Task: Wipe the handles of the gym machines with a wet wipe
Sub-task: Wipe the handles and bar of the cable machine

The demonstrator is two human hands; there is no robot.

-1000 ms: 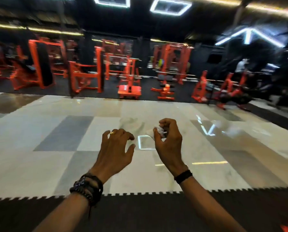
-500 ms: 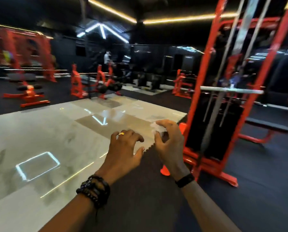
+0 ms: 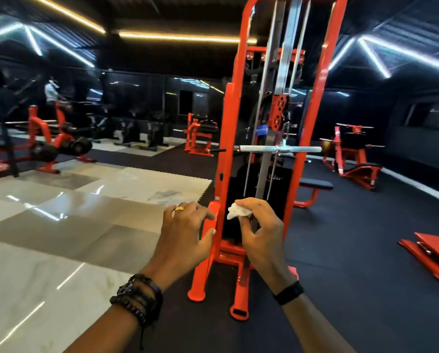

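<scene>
A tall orange cable machine (image 3: 231, 138) stands straight ahead of me. Its silver straight bar handle (image 3: 280, 149) hangs level across the frame at mid height. My right hand (image 3: 260, 235) pinches a crumpled white wet wipe (image 3: 238, 211) between thumb and fingers, well below the bar and in front of the black weight stack. My left hand (image 3: 185, 233) hovers beside it with fingers loosely curled and holds nothing; a gold ring shows on one finger. Neither hand touches the machine.
A black bench (image 3: 315, 185) sits behind the machine to the right. More orange machines stand at far left (image 3: 42, 138), centre back (image 3: 199, 135) and right (image 3: 353, 154). An orange pad (image 3: 437, 253) lies on the black floor at right. A person (image 3: 50, 91) stands far left.
My view has swung right from the open tiled floor to the cable machine, which now stands close and centred. Both hands keep their pose, the wipe still in my right hand.
</scene>
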